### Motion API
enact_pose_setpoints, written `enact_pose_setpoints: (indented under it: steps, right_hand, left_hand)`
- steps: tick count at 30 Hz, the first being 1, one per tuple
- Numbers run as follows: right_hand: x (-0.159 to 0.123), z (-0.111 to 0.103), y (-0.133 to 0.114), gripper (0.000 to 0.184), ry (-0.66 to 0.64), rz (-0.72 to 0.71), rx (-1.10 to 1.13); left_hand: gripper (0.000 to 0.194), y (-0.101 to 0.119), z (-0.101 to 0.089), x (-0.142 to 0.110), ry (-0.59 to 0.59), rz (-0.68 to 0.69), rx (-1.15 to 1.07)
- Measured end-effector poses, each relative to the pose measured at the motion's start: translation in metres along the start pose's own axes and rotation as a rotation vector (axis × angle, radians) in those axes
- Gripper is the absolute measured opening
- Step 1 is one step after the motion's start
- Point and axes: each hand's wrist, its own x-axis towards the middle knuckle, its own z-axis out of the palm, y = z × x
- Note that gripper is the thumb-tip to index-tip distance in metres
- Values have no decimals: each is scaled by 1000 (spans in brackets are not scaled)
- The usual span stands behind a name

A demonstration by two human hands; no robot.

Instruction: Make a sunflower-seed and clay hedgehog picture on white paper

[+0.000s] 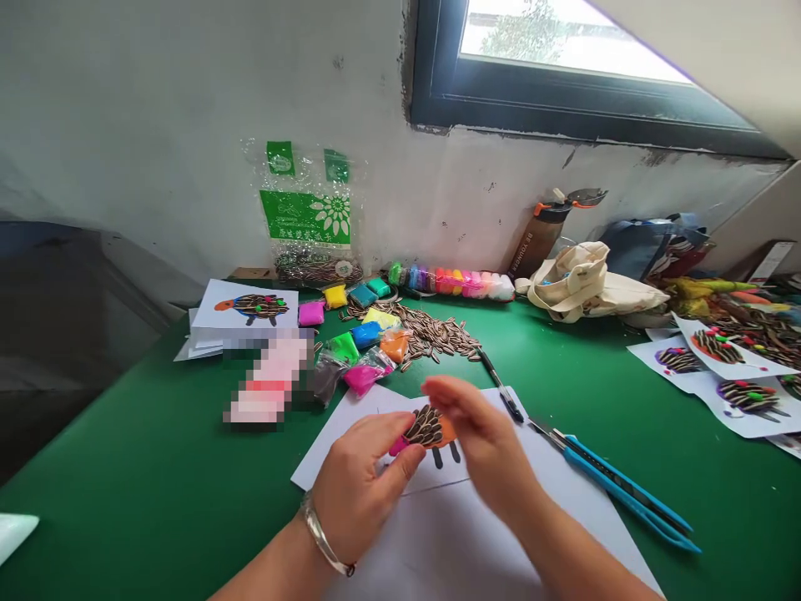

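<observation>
A small animal figure [426,427] of modelling clay, its back covered with striped sunflower seeds, lies on white paper [341,434]. Pink clay shows at its left, orange clay at its right, and two dark legs point down. My left hand [369,480], with a bracelet at the wrist, has thumb and fingers closed around the figure's left side. Cupped beside the right end is my right hand [479,442], its fingers stretched and partly hiding the orange part; whether it presses on the clay is hard to see.
Behind the paper lie loose sunflower seeds [431,330] and bagged clay pieces [366,334]. A pen [501,388] and blue-handled tweezers [626,488] are at the right. Finished seed pictures [744,396] lie far right, another picture [247,305] at left. A seed bag [313,225] leans on the wall.
</observation>
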Motion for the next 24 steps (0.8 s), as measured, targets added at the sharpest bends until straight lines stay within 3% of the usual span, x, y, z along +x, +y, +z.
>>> enact_pose_setpoints:
  steps: [3,6,10,14,18,20,24]
  right_hand:
    - [-15,28,-6,36,-135,-219,-141]
    - [-22,40,-4,37,-121,-188,-103]
    - [-23,39,1,35,-122,-135,-75]
    - [-21,33,2,34,-160,-116,-130]
    - [-12,19,-5,24,-158,-160,-330]
    - [-7,11,-10,15,-223,-157,-425]
    - [-4,0,-15,19,-316,-192,-471]
  left_hand:
    - [31,9,-3,5,-126,-258,-463]
    - [35,10,-3,7,-166,-405,-746]
    - [33,3,0,6,-192,-519,-975]
    - [27,0,3,6,-144,-597,-1032]
    - [26,-1,1,9,-140,-559,-912]
    - [27,-1,0,9,-136,-543,-841]
    - [29,-2,0,9,-143,-555,-785]
